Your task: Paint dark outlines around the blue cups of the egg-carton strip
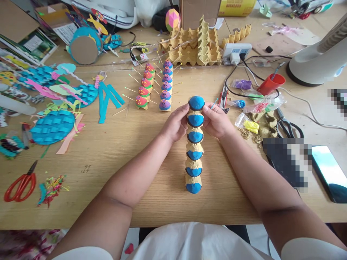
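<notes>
A strip of egg carton with several bumps, each partly covered in blue clay with a dark edge, runs lengthwise towards my body. My left hand pinches its far end from the left side. On the right side of that same end, the fingers of my right hand hold it; a thin blue stick shows by these fingers. Beyond my left hand stand a red and green caterpillar-like strip and a purple and blue one, both with thin pins sticking out.
Egg cartons lie at the back beside a power strip. At right are a red cup, black scissors, clay packets and a phone. Blue woven crafts and red scissors lie at left.
</notes>
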### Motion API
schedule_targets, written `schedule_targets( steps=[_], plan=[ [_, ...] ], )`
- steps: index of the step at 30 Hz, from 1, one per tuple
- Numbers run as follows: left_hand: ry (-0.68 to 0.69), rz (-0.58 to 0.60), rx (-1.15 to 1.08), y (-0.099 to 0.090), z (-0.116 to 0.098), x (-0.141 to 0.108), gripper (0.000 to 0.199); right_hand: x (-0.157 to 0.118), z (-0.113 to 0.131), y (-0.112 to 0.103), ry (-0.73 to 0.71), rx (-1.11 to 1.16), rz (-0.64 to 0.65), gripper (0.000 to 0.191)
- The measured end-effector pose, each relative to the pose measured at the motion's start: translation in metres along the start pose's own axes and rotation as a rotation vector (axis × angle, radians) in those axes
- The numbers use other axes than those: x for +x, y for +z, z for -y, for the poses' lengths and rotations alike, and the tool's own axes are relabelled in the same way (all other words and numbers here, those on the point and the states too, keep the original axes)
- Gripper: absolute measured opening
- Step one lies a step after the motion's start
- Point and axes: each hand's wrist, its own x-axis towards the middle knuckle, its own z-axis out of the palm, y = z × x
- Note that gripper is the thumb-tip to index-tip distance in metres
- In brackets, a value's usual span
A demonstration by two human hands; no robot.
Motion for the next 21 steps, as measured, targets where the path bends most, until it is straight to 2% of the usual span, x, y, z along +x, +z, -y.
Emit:
schedule_targets(
  steps=[13, 17, 21],
  plan=[
    [0.037, 0.041, -0.015, -0.011, 0.008, 0.002, 0.024, -0.001, -0.002, 0.004, 0.039, 0.057, 0.006, 0.061],
    [-0.034, 0.01, -0.022, -0.009, 0.005, 0.001, 0.028, -0.003, 0.0, 0.003, 0.061, 0.05, 0.042, 0.059],
    [-0.035, 0.034, -0.049, -0.009, 0.003, 0.001, 0.027, -0.002, 0.003, 0.001, 0.099, 0.062, 0.118, 0.062]
  ],
)
